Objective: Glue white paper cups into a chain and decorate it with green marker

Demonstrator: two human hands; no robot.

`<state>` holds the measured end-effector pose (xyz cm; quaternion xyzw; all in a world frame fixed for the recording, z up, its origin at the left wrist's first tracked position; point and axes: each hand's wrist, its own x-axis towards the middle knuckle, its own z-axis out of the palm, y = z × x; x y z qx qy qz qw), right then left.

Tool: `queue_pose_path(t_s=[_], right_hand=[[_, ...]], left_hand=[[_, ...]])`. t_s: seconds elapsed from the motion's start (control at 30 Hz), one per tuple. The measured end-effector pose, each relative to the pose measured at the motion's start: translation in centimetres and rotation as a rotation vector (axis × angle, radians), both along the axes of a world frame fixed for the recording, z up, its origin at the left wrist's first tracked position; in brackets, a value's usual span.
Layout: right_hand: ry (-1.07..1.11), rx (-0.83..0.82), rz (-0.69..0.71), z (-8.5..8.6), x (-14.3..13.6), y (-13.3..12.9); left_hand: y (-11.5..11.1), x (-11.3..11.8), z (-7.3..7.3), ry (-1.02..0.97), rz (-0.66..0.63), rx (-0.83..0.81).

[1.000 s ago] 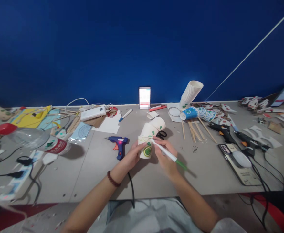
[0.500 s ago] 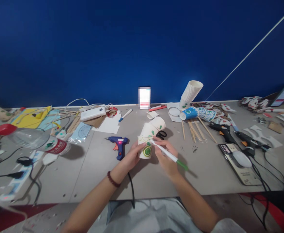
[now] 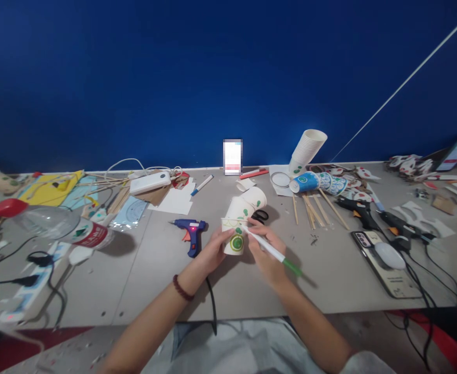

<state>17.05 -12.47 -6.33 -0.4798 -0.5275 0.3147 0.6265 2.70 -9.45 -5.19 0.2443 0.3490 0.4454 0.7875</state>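
Note:
My left hand [image 3: 214, 250] is closed on the left side of a joined, curved piece of white paper cups [image 3: 233, 245] with green prints. A green line runs along the nearest cup's upper part. In my right hand [image 3: 268, 253] is a white marker [image 3: 269, 245] with a green end, its tip touching or very near the cup. The piece bends away toward the back right, and black scissors [image 3: 260, 216] lie partly hidden beside it. A blue glue gun [image 3: 191, 232] rests left of my left hand.
Plastic bottle [image 3: 62, 223] and power strip [image 3: 37, 285] at left. A tall cup stack [image 3: 307, 149], blue-printed cups [image 3: 308, 182] and wooden sticks [image 3: 314, 213] stand or lie back right. Black glue guns [image 3: 397, 227], cables and a phone [image 3: 388, 270] occupy the right. A lit screen [image 3: 233, 157] stands at the back.
The marker in my right hand has shifted very slightly. My left hand and the cups look almost the same.

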Motion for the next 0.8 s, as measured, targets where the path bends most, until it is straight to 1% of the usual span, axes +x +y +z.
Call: queue_pose_path(t_s=[0.3, 0.53, 0.8], right_hand=[[0.026, -0.016, 0.026, 0.15, -0.11, -0.03], [0.049, -0.01, 0.02, 0.52, -0.18, 0.06], [0.034, -0.021, 0.027, 0.6, -0.02, -0.03]], left_hand=[[0.13, -0.11, -0.12, -0.012, 0.014, -0.03], [0.1, -0.19, -0.25, -0.029, -0.001, -0.042], [0.01, -0.1, -0.22, -0.041, -0.001, -0.067]])
